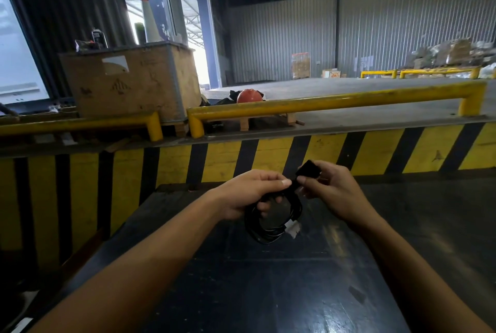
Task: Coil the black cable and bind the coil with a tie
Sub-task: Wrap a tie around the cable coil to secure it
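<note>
Dark table nearest, glossy top. Both forearms reach over it. Cable already coiled, held just above the table between the hands; white connector at coil's lower right. Left hand closed round the coil's top, thumb and forefinger pinching where the tie meets the coil. Right hand pinching the tie, black strap sticking up above fingers. Behind table: yellow-black striped wall. Above it yellow rail. Past rail, wooden crate left, red helmet centre. Corrugated wall far back.
</note>
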Available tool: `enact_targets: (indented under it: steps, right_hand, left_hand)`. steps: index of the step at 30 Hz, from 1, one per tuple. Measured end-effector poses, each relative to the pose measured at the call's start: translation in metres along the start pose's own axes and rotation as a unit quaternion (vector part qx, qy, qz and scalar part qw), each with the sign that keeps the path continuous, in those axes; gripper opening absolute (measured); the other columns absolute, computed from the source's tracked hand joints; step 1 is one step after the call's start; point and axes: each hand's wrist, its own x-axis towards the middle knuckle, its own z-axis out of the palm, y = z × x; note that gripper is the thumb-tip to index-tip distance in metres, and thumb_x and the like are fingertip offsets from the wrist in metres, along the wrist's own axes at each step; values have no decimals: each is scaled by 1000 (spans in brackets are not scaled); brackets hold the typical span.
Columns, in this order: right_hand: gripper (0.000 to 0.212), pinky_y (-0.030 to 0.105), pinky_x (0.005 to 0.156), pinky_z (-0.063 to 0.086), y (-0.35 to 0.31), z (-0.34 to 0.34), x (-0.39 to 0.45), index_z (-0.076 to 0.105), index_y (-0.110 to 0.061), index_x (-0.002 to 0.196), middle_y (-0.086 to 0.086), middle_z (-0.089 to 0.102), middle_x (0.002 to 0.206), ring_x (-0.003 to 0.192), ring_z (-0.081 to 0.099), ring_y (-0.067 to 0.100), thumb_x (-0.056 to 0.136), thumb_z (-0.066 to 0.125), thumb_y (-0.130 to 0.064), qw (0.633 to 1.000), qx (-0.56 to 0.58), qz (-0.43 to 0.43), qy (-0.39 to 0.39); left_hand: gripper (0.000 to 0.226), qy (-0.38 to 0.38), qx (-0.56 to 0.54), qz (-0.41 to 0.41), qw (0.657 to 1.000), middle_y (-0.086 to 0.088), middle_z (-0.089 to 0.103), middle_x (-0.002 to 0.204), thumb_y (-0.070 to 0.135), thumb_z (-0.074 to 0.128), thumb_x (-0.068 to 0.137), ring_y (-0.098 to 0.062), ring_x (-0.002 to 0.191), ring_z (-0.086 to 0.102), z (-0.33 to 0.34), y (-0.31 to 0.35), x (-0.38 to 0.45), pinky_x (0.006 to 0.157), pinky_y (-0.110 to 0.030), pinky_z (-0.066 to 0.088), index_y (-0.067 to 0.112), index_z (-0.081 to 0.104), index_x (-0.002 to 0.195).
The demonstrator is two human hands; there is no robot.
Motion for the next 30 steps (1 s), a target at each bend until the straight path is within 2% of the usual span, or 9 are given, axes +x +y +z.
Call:
enact_targets:
  steps: [4, 6, 8, 12, 16, 21, 24, 26, 30]
  right_hand:
    - [10, 22, 72, 56, -4, -2, -2, 65, -24, 93, -2, 70, 89, 84, 66, 8, 89, 58, -18, 1000, 25, -11, -7]
    - [12, 27, 77, 57, -3, 3, -2, 65, -17, 99, 3, 70, 93, 86, 67, 12, 88, 60, -19, 997, -6, -3, -73]
    - [9, 29, 69, 57, -1, 11, -3, 64, -15, 95, 3, 69, 87, 80, 67, 11, 86, 64, -17, 995, -40, -3, -91]
    - [13, 15, 51, 47, 0, 21, -3, 59, -20, 78, -5, 66, 70, 61, 63, 4, 83, 69, -13, 992, -113, -51, 20]
    - [9, 16, 50, 47, 3, 16, -4, 59, -12, 79, 2, 64, 70, 60, 61, 10, 84, 67, -10, 974, -135, -99, 153]
    - [9, 12, 56, 47, 7, 15, -8, 59, -19, 80, -7, 63, 75, 67, 61, 1, 86, 65, -14, 986, -113, -45, 112]
    - [13, 21, 63, 51, 4, 2, -3, 56, -29, 82, -5, 65, 81, 74, 63, 5, 88, 61, -18, 987, -89, -27, 130]
    - [13, 18, 61, 49, -1, -10, 6, 55, -29, 83, -7, 64, 80, 73, 63, 4, 88, 61, -18, 978, -120, -49, 163]
    - [6, 15, 62, 46, -4, -13, 23, 62, -18, 86, -4, 64, 79, 71, 58, 0, 84, 67, -14, 958, -244, -85, 126]
  left_hand:
    - [40, 63, -95, -55, 992, 2, 52, 59, 41, 49, 93, -5, 38, 33, -5, 2, 1, 39, -18, 32, 8, 56, 115]
    - [41, 80, -84, -62, 991, 3, 49, 55, 44, 46, 94, -4, 36, 30, -6, 4, 2, 35, -17, 27, 9, 57, 111]
    - [38, 80, -57, -58, 993, 3, 47, 55, 46, 44, 94, -5, 37, 29, -5, 6, 4, 34, -16, 24, 12, 57, 105]
    - [40, 75, -71, -13, 995, 1, 55, 63, 45, 57, 87, -7, 45, 42, -8, 3, 6, 41, -18, 38, 9, 57, 104]
    - [45, 66, -141, 37, 987, -5, 67, 85, 25, 74, 71, -17, 77, 66, -10, -17, 0, 72, -31, 55, 11, 60, 111]
    - [20, 165, -223, 93, 956, -7, 63, 83, 2, 58, 85, -13, 71, 65, -9, -32, 6, 73, -32, 57, 8, 65, 103]
    - [22, 203, -102, 128, 966, -7, 57, 78, 1, 51, 91, -13, 66, 57, -11, -32, 4, 79, -36, 54, 11, 63, 106]
    - [22, 198, 28, 136, 970, -10, 62, 88, 3, 52, 91, -13, 69, 57, -6, -34, 0, 80, -36, 53, 14, 64, 107]
    - [21, 167, 111, 149, 968, 3, 66, 87, 5, 56, 89, -1, 66, 58, 5, -32, 1, 64, -16, 51, 19, 65, 102]
